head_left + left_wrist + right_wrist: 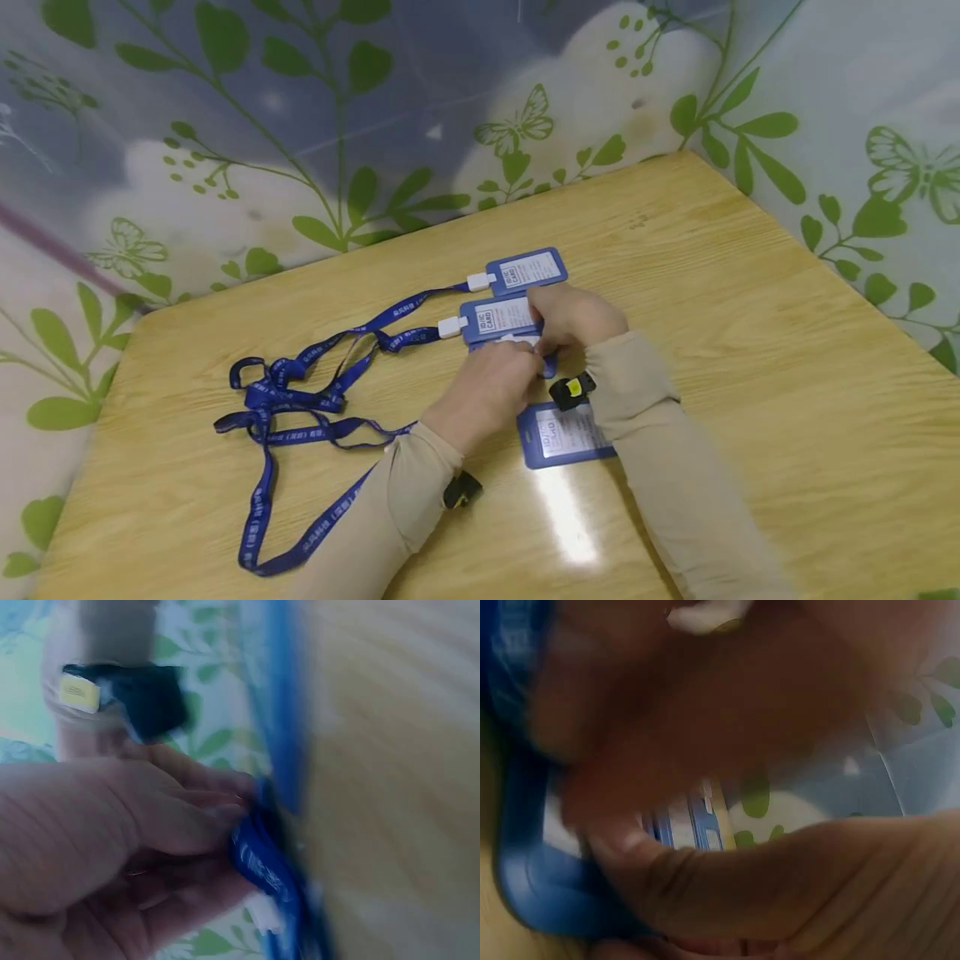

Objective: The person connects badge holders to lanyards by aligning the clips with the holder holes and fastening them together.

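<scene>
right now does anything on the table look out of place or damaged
No damage shows, but the straps overlap in a loose jumble left of the badges, and the nearest badge looks odd: no strap attached, unlike the far two badges.

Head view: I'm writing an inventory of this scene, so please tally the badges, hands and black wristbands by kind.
Badges: 4 (far badge, next badge, half-hidden badge, near badge)
Hands: 2 (left hand, right hand)
Wristbands: 2 (left wristband, right wristband)
Total: 8
</scene>
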### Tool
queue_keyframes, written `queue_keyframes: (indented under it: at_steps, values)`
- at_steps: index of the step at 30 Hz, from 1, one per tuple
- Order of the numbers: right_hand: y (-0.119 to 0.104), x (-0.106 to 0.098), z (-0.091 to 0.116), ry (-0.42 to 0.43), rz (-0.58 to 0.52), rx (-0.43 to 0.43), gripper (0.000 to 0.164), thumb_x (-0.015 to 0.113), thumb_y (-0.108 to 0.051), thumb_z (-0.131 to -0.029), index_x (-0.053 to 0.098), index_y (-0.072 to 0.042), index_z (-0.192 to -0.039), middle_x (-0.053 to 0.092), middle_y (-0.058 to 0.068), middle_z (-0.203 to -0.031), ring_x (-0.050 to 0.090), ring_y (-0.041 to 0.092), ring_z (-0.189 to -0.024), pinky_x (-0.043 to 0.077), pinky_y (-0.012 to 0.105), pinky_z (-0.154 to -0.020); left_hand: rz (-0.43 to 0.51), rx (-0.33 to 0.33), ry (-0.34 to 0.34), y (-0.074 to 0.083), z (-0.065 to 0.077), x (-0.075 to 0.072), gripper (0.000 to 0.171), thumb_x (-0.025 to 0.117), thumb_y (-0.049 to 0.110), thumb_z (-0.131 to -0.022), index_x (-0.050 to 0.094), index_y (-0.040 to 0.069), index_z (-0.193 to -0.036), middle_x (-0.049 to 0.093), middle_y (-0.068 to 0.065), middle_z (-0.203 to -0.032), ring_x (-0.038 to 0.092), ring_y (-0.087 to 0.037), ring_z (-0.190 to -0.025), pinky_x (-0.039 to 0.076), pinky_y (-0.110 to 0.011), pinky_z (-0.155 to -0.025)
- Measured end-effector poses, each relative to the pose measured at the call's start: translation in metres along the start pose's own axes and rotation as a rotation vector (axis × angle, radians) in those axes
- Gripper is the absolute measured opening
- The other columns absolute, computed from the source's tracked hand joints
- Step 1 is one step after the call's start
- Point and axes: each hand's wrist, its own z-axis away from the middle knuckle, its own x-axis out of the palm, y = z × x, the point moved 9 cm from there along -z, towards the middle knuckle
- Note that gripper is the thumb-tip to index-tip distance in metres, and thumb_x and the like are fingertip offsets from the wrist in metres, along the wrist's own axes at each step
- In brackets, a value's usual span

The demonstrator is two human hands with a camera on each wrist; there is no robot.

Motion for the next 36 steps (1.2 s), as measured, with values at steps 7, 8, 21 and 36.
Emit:
queue_keyframes:
  at_steps: [7,8,21,36]
  values:
    - [0.007,0.0,0.0,-0.012,-0.008,0.014,0.044,0.087,-0.015,-0.08,0.054,-0.005,-0.108,0.059,0.01,-0.105,0.057,0.023,-0.094,0.048,0.032,-0.078,-0.057,-0.036,-0.126,-0.007,-0.005,0.002,0.003,0.076,0.008,-0.087,0.075,0.01,-0.085,0.066,-0.002,-0.081,0.06,-0.018,-0.073,0.052,-0.031,-0.066]
    - [0.008,0.0,0.0,-0.02,-0.01,0.021,0.047,0.088,-0.018,-0.08,0.054,-0.005,-0.109,0.059,0.01,-0.104,0.057,0.023,-0.093,0.047,0.031,-0.077,-0.044,-0.046,-0.14,-0.014,-0.002,0.0,0.008,0.075,0.004,-0.086,0.074,0.01,-0.081,0.065,-0.003,-0.079,0.057,-0.019,-0.071,0.05,-0.032,-0.065]
    - [0.015,-0.005,0.008,-0.052,-0.042,0.086,0.05,0.089,-0.013,-0.077,0.054,-0.007,-0.113,0.06,0.01,-0.107,0.056,0.023,-0.091,0.047,0.031,-0.076,-0.014,-0.379,-0.1,-0.081,0.025,-0.021,0.032,0.072,0.038,-0.094,0.069,0.007,-0.092,0.065,-0.004,-0.077,0.056,-0.018,-0.065,0.045,-0.03,-0.058]
    - [0.023,-0.012,0.009,-0.017,-0.034,0.116,0.05,0.089,-0.013,-0.077,0.054,-0.005,-0.112,0.057,0.011,-0.105,0.054,0.025,-0.092,0.045,0.032,-0.076,-0.044,-0.504,-0.057,-0.093,0.024,-0.009,0.044,0.068,0.047,-0.095,0.068,0.003,-0.099,0.059,-0.005,-0.07,0.055,-0.019,-0.062,0.043,-0.031,-0.052]
